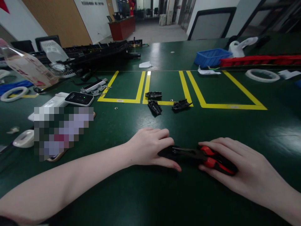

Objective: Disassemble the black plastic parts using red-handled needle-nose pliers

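My right hand (244, 163) is wrapped around the handles of a pair of red-and-black pliers (209, 157), which points left. Near the jaws, my left hand (150, 147) is closed on a small black part (166, 152), its thumb stretched along the near side. The fingers hide most of that part, and where it meets the dark jaws is hard to make out. Beyond my hands lie three similar black plastic pieces: one on the left (153, 94), one in front of it (154, 107) and one on the right (181, 104).
Yellow tape (204, 100) marks out areas on the green table (131, 201). To the left lie a blurred-out phone (70, 128), a white-edged device (79, 98) and a bottle (30, 67). A blue basket (211, 57), a tape roll (262, 75) and a red strip (261, 61) are at the back right.
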{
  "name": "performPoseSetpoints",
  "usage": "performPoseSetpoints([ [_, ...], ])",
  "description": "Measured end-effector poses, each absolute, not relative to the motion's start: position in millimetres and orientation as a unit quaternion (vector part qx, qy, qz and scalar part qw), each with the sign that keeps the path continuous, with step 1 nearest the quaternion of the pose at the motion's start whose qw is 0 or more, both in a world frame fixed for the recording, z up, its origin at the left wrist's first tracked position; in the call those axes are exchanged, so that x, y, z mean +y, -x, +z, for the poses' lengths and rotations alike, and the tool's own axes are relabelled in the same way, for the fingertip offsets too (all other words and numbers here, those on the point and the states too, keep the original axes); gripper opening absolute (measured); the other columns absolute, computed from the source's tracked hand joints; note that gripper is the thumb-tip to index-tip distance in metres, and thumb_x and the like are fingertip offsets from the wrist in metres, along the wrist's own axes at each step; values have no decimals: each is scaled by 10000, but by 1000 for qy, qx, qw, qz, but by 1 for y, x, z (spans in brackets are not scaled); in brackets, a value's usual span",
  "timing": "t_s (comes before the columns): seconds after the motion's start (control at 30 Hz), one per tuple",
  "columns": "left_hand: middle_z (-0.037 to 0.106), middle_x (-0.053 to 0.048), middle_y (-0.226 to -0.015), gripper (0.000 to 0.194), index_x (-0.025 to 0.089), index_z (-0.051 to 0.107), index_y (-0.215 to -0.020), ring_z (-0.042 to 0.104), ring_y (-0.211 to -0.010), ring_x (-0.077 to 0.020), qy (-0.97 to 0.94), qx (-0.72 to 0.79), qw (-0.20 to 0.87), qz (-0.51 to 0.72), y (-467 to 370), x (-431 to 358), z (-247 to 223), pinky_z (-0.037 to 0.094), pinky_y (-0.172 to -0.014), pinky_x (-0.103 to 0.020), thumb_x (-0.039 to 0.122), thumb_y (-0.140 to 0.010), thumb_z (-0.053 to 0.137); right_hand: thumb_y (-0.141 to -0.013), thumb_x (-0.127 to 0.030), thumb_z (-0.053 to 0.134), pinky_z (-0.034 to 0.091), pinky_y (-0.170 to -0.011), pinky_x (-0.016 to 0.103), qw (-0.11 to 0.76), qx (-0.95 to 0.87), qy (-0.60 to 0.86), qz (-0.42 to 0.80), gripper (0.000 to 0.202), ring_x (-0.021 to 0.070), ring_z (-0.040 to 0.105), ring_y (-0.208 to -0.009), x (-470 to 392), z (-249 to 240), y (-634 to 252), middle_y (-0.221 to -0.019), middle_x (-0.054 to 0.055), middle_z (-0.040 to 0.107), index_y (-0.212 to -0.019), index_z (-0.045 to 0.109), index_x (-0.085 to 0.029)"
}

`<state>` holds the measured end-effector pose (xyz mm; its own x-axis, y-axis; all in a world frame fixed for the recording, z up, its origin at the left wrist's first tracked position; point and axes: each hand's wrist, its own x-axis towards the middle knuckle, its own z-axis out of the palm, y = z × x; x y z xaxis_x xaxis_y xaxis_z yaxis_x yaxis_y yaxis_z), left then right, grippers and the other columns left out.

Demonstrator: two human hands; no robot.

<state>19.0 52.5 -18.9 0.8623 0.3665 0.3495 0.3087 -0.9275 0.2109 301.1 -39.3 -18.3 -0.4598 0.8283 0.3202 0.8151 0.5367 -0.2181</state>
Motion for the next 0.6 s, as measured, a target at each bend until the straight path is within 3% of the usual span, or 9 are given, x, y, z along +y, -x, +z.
performPoseSetpoints([
  [0.3,657,7,-815,527,172,625,-984,600,-671,-138,-962,191,123,152,-19,52,-15,378,-564,-248,686,-874,591,-915,-593,547,550,-734,498,182,-821,542,10,485,302,626,-964,-26,-25,-310,-1132,96,649,-1282,559,-276],
  [0.6,672,-3,-830,484,181,617,-954,596,-684,-138,-959,205,160,117,-19,53,-11,374,-588,-239,660,-891,585,-896,-632,550,557,-836,532,173,-808,562,33,555,332,616,-1076,-28,-26,-305,-1226,124,633,-1294,599,-248],
])
